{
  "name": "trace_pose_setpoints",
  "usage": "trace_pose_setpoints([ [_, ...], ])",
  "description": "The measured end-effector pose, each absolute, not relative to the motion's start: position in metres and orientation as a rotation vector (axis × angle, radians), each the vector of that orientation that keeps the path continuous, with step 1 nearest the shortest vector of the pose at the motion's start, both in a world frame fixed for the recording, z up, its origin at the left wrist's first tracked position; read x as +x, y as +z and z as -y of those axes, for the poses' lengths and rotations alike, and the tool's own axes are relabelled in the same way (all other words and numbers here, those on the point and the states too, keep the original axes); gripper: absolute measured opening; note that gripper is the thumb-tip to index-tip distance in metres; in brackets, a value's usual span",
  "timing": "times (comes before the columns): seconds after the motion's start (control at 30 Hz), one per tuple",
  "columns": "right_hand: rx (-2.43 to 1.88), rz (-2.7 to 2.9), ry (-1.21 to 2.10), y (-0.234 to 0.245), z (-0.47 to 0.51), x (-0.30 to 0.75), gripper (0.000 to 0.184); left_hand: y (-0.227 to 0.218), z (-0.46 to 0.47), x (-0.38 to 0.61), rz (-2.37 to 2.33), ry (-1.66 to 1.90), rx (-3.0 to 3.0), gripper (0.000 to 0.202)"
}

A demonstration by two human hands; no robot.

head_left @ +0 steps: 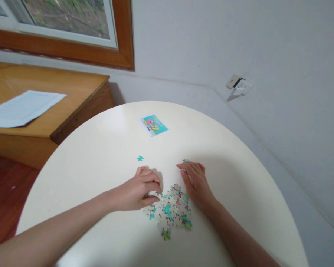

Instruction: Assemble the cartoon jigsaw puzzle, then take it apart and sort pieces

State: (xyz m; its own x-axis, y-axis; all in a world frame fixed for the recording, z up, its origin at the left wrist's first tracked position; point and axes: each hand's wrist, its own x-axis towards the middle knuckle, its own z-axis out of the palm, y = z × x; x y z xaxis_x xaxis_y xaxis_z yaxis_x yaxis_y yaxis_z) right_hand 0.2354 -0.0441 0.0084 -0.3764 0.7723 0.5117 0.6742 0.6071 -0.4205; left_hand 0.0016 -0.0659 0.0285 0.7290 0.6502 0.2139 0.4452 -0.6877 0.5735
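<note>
A loose heap of jigsaw puzzle pieces [169, 211] lies on the round white table, some with grey backs up, others showing turquoise, pink or yellow print. My left hand [136, 190] rests at the heap's left edge, its fingers curled and its thumb apart from them around a few pieces. Past the heap's upper right, my right hand [196, 181] is closed in a pinch, with the pale edge of a puzzle piece [183, 170] at its fingertips. Just beyond those fingers, another piece [185, 160] is partly hidden. One turquoise piece [140, 158] lies alone beyond my left hand.
A small picture card [155, 125] with cartoon figures lies toward the table's [105, 137] far side. To the left stands a wooden desk [80, 83] bearing a printed sheet [25, 107]. A wall socket [241, 86] with a plug is at the right, and a window is at the upper left.
</note>
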Motion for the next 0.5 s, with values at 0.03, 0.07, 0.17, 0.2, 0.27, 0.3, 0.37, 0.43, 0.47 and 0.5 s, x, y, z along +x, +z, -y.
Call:
trace_pose_setpoints([
  [0.03,-1.132,2.145,0.187,0.008,0.044,0.236,0.021,0.029,0.066,0.002,-0.824,0.562,2.436,0.004],
  [0.07,-1.129,2.145,0.188,0.008,0.044,0.236,0.021,0.030,0.066,0.003,-0.816,0.566,2.437,0.003],
  [0.17,-1.121,2.152,0.187,0.008,0.044,0.237,0.021,0.032,0.068,0.004,-0.798,0.574,2.453,0.008],
  [0.2,-1.118,2.155,0.186,0.008,0.044,0.237,0.021,0.032,0.068,0.004,-0.794,0.583,2.459,0.009],
  [0.27,-1.115,2.159,0.184,0.008,0.044,0.236,0.021,0.032,0.068,0.003,-0.804,0.631,2.476,0.011],
  [0.3,-1.117,2.158,0.186,0.009,0.044,0.236,0.021,0.031,0.068,0.002,-0.823,0.671,2.489,0.012],
  [0.37,-1.127,2.156,0.194,0.009,0.044,0.236,0.022,0.028,0.066,0.000,-0.903,0.753,2.522,0.015],
  [0.43,-1.135,2.154,0.203,0.010,0.044,0.235,0.023,0.024,0.063,-0.002,-1.025,0.798,2.553,0.017],
  [0.47,-1.133,2.153,0.203,0.010,0.044,0.235,0.023,0.023,0.062,-0.003,-1.086,0.798,2.564,0.017],
  [0.5,-1.128,2.153,0.200,0.010,0.044,0.235,0.022,0.021,0.061,-0.004,-1.141,0.786,2.572,0.018],
])
